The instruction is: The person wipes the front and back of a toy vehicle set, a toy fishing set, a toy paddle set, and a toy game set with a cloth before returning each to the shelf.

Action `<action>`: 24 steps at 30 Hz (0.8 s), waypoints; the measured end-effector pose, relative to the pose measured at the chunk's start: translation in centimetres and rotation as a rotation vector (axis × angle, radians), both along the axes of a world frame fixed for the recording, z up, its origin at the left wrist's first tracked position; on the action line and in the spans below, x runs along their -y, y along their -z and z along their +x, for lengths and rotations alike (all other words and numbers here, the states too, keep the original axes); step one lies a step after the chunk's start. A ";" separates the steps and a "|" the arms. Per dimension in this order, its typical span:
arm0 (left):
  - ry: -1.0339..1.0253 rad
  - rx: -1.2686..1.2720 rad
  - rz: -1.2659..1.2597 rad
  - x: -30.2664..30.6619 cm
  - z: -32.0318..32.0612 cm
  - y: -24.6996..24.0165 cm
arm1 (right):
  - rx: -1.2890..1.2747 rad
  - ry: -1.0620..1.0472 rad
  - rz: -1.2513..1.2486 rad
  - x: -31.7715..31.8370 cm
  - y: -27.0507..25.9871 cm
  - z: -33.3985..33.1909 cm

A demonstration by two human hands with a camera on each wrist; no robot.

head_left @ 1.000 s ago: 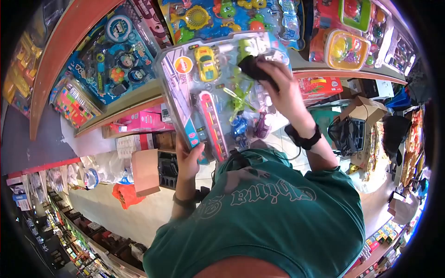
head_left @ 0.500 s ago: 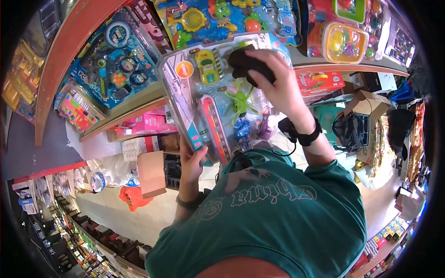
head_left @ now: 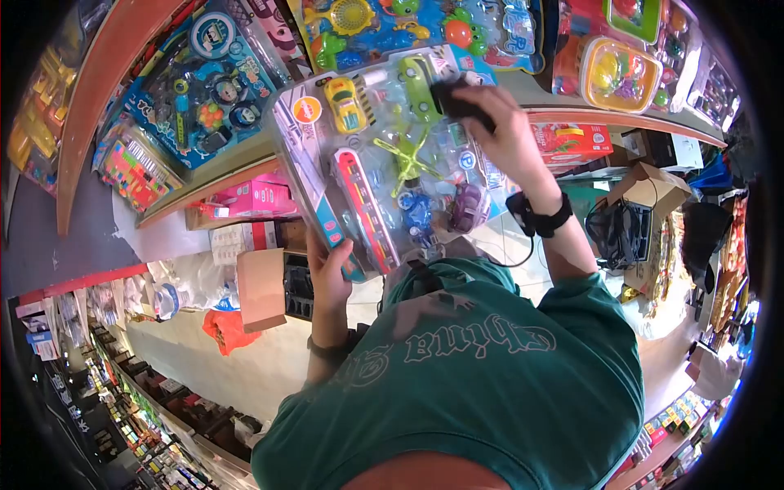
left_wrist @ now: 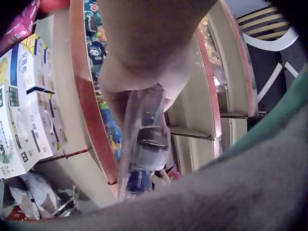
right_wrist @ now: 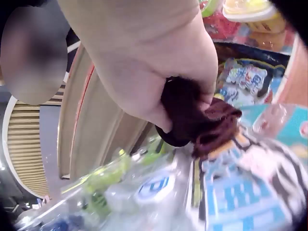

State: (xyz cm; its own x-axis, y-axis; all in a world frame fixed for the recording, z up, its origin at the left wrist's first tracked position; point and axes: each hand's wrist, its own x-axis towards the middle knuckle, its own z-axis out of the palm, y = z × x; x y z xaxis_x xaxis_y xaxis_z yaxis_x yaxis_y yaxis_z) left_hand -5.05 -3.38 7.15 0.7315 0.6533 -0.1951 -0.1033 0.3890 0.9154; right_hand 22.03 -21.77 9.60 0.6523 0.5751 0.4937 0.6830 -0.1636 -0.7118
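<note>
A large blister pack of toy vehicles (head_left: 304,163) tilts in front of the green shirt. My left hand (head_left: 329,276) grips its lower left edge, thumb on the front; in the left wrist view, the clear plastic side of the pack (left_wrist: 153,144) runs down from that hand. A dark maroon cloth (head_left: 465,108) is bunched in my right hand (head_left: 513,145), against the pack's upper right front beside a green toy car (head_left: 417,88). Up close in the right wrist view, fingers and thumb pinch the cloth (right_wrist: 211,126) over the printed card.
Behind the pack, a shelf holds a beach toy pack (head_left: 392,37), a blue toy set (head_left: 208,98) and a yellow-lidded tub (head_left: 621,75). Lower down are a pink box (head_left: 255,200), a red box (head_left: 576,140) and an open carton (head_left: 265,286). An orange bag (head_left: 224,328) lies on the floor.
My right hand has wiped the cloth across the pack's top and now sits further right, uncovering the green car. The pack has shifted slightly up and left, still in my left hand.
</note>
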 end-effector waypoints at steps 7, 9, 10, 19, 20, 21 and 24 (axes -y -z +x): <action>0.106 0.052 -0.203 -0.3 0.6 -0.7 | 0.002 0.024 -0.045 1.9 -1.0 -0.3; 0.138 0.032 -0.154 -0.5 0.7 -0.5 | -0.081 0.188 0.020 1.7 -1.3 -0.2; 0.155 0.024 -0.130 -0.6 0.8 -0.3 | -0.069 0.143 -0.014 1.8 -1.0 -0.3; 0.108 -0.066 -0.452 -2.1 0.1 2.2 | -0.200 -0.374 -0.204 1.4 -3.2 -6.3; 0.110 -0.066 -0.454 -2.1 0.3 2.1 | -0.143 -0.452 -0.190 1.4 -3.0 -6.5; 0.110 -0.067 -0.454 -2.0 0.5 1.7 | -0.126 -0.401 -0.185 1.6 -3.5 -6.2; 0.111 -0.066 -0.494 -2.2 0.5 2.1 | -0.057 -0.169 -0.147 2.6 -5.1 -4.8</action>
State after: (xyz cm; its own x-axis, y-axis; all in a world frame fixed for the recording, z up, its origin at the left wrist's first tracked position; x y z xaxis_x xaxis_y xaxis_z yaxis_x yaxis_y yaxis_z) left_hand -4.59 -1.21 5.04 0.7669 0.3906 -0.5092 0.0149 0.7824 0.6227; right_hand 17.19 -24.39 14.67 0.5654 0.7415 0.3613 0.6685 -0.1553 -0.7273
